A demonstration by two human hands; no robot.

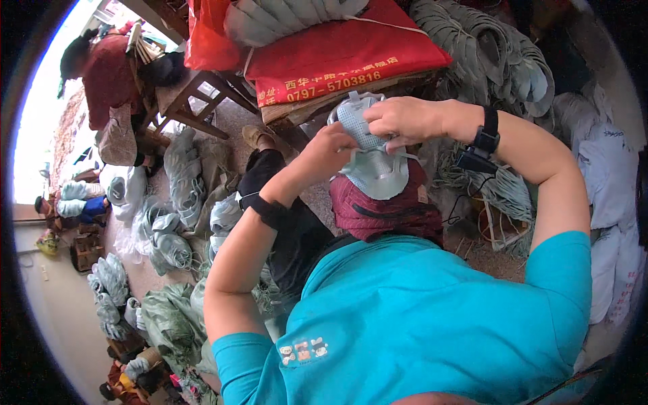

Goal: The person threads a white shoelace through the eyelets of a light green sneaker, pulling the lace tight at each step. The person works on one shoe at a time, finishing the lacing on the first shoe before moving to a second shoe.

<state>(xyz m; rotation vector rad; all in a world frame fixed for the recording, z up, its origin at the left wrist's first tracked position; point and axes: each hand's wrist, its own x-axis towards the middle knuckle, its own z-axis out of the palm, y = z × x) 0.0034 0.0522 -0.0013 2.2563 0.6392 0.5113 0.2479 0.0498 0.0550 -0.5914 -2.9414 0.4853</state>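
Observation:
A pale grey-green shoe upper (pixel 379 181) with a perforated mesh surface rests over the maroon cloth (pixel 378 214) on my lap. My left hand (pixel 331 150) grips its left edge with curled fingers. From the other side, my right hand (pixel 408 121) is closed at the middle of the upper, its thumb and fingers pinched together. Whether a lace or small tool sits between those fingertips is too small to make out. The far end of the upper points away from me, toward the table edge.
A wooden table (pixel 297 118) draped with a red bag (pixel 351 50) stands just ahead, a row of stacked uppers (pixel 290 19) on it. Bundled uppers (pixel 486 50) and cords (pixel 499 192) lie at right. White sacks (pixel 611 175) line the far right. A person (pixel 111 81) sits at left.

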